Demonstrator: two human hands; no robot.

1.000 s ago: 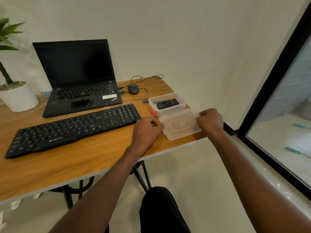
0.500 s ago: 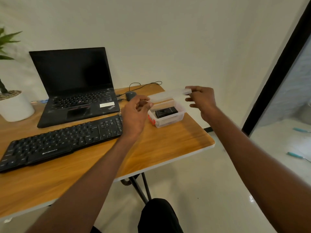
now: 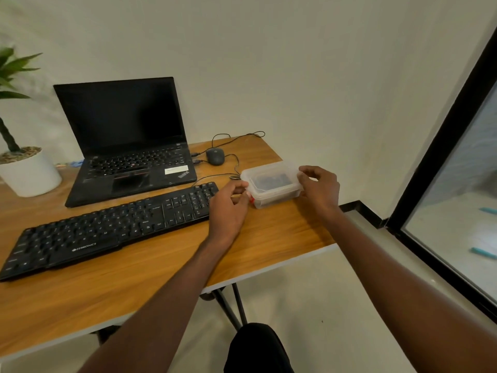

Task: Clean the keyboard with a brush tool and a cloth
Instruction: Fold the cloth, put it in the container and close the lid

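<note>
Plastic box (image 3: 271,184) w/ lid on, gripped by both hands.

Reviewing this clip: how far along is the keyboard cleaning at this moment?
Seemingly near the end. No brush or cloth is out; a dark item lies inside the clear plastic box. In hand: left hand and right hand fit the lid onto it. Left: pressing it shut. Whether the keyboard is clean cannot be told.

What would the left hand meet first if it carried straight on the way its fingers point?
Probably the clear plastic box: the left hand points at its near end, fingertips already at the lid edge, though contact is unclear.
</note>
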